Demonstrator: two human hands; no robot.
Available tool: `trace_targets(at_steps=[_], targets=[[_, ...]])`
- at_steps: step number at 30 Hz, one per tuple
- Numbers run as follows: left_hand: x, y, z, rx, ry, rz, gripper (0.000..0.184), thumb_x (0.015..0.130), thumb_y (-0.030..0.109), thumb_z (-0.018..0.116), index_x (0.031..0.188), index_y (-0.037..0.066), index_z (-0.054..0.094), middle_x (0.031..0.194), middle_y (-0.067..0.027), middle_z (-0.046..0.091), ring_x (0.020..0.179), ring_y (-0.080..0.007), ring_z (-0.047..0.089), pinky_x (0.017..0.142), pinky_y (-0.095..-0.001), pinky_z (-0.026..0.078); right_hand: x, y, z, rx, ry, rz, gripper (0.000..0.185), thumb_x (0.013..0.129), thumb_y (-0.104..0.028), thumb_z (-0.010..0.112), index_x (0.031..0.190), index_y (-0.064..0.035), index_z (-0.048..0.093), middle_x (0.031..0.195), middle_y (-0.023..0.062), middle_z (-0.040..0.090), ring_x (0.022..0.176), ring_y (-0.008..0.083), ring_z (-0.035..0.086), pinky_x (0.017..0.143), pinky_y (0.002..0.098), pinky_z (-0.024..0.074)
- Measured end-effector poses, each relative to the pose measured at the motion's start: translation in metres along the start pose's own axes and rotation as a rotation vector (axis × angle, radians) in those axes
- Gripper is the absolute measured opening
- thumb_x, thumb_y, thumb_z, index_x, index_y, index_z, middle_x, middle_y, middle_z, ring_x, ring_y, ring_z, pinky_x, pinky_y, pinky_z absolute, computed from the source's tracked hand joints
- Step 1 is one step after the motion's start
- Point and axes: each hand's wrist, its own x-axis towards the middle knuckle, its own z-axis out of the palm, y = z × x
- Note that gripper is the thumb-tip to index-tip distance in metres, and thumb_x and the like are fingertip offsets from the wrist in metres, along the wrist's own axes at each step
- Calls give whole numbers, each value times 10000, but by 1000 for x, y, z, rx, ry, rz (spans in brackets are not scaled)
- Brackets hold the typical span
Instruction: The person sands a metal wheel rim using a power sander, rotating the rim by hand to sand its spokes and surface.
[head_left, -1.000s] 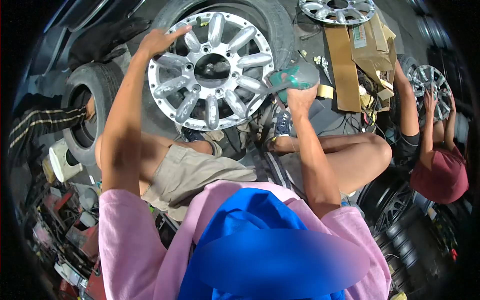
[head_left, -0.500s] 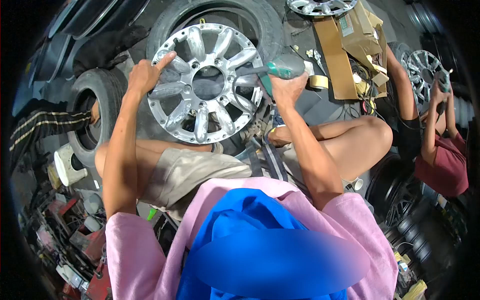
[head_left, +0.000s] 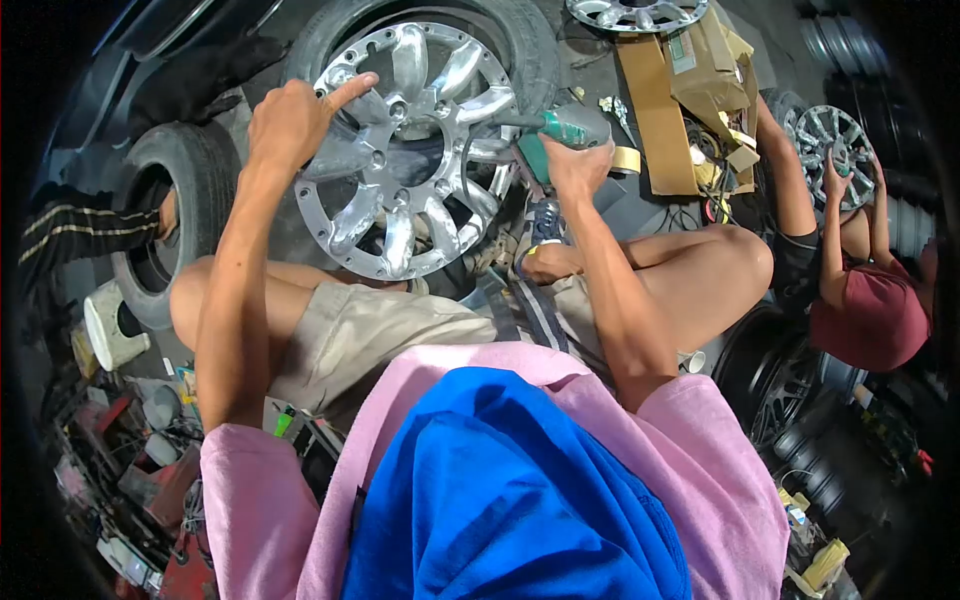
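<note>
A silvery alloy wheel face (head_left: 401, 228) with several spokes and a round centre hole leans tilted in front of my crossed legs, against a tyre. At its upper left edge, my left hand (head_left: 290, 122) is closed on the wheel, with the index finger stretched out over a spoke. My right hand (head_left: 582, 166) is wrapped round the grip of a green and grey power drill (head_left: 575, 127). The drill points left, its front end at the right-hand spokes. Whether its tip touches the metal I cannot tell.
Behind the wheel lies a large tyre (head_left: 530, 50); another tyre (head_left: 205, 180) stands at left with a person's foot by it. An opened cardboard box (head_left: 655, 120) and a tape roll (head_left: 627, 160) are at right. A co-worker (head_left: 870, 310) handles another wheel (head_left: 838, 130).
The wheel has tilted and my left hand has risen slightly with it. My right hand still holds the drill at the right-hand spokes. The view has shifted a little; the co-worker's hands moved onto their wheel.
</note>
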Motion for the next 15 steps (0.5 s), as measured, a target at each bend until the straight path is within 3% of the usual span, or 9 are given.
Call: trace_targets(at_steps=[2,4,5,9,12,14,15], targets=[[-1,4,-4,4,32,30,971,834,840,572,717,-114,710,776,-311,702,824,-476,714,775,-532,562,-4,-12,-2,15,7,1,689,600,-247,964,1180,-24,664,1131,180,698,1053,352,678,925,442,532],[3,8,-9,30,-45,21,949,839,828,580,758,-107,721,785,-311,703,832,-479,711,775,-531,563,-10,-31,-1,177,-176,-64,718,606,-290,959,1181,5,648,1152,188,687,1083,345,661,958,450,508],[5,9,-10,40,-70,24,938,843,821,582,781,-104,729,791,-310,703,837,-481,710,777,-531,562,-15,-53,-8,161,-213,-90,894,579,-383,958,1203,70,507,1140,225,601,1091,425,580,942,519,468],[15,-11,11,27,15,26,914,867,804,573,817,-91,749,790,-307,700,845,-480,708,815,-530,551,-34,-58,1,150,-202,-279,858,581,-409,955,1163,40,511,1115,215,544,1104,412,546,937,513,454],[27,-37,26,118,-127,127,947,885,814,533,839,-107,748,859,-310,714,901,-474,712,866,-533,537,-32,-48,-3,234,-211,-203,870,570,-407,962,1162,43,510,1118,216,551,1093,412,554,934,512,455],[30,-41,25,-8,-313,-94,996,879,851,482,970,-103,753,957,-316,722,955,-474,709,930,-541,511,-23,-35,-7,281,-232,-111,883,570,-381,965,1173,67,501,1152,229,565,1110,418,563,960,512,451],[32,-43,26,-7,-315,-92,996,879,851,482,970,-103,753,957,-316,722,955,-474,709,930,-541,511,-18,-16,4,238,-121,-54,833,593,-318,946,1205,54,521,1164,232,599,1108,410,595,975,486,466]])
